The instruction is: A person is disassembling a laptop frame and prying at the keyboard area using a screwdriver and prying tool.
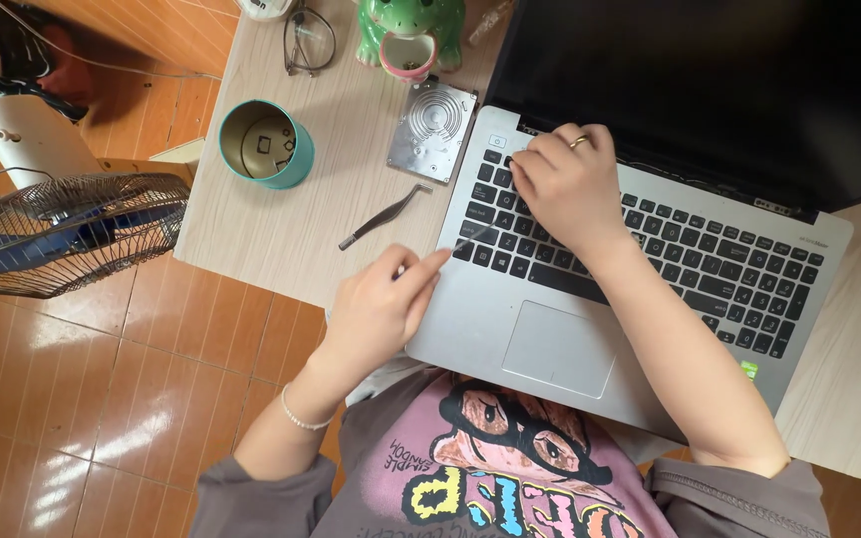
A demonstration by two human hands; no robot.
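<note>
A pale wood-grain surface [281, 229] carries everything; its left edge drops to a floor [102, 399] of glossy orange-brown tiles. On that floor, off the surface's left edge, stands 1 wire-caged fan [62, 229] on a white base.

1 silver laptop [570, 349] with black keys sits angled across the middle and right of the surface, its dark screen [700, 80] up toward the far edge. The person leans over the near edge in a grey printed shirt [490, 468].

The left hand [381, 309], with 1 pearl-like bracelet [296, 413] at the wrist, pinches 1 thin metal tool [475, 236] between thumb and forefinger; the grip is closed on it, and the tool's tip reaches the keys at the keyboard's left side. The right hand [570, 184], wearing 1 ring [579, 141], lies curled on the upper left keys; its fingers press down on the keyboard, and whether they hold anything cannot be told.

Left of the laptop lie 1 pair of dark tweezers [383, 216] and, just beyond them, 1 square metal plate [431, 130] with ringed grooves, touching the laptop's corner. Toward the left edge stands 1 teal cup [264, 144], open, with small bits inside. Along the far edge sit 1 pair of glasses [308, 40] and 1 green frog-shaped holder [411, 35] with a pink mouth.
</note>
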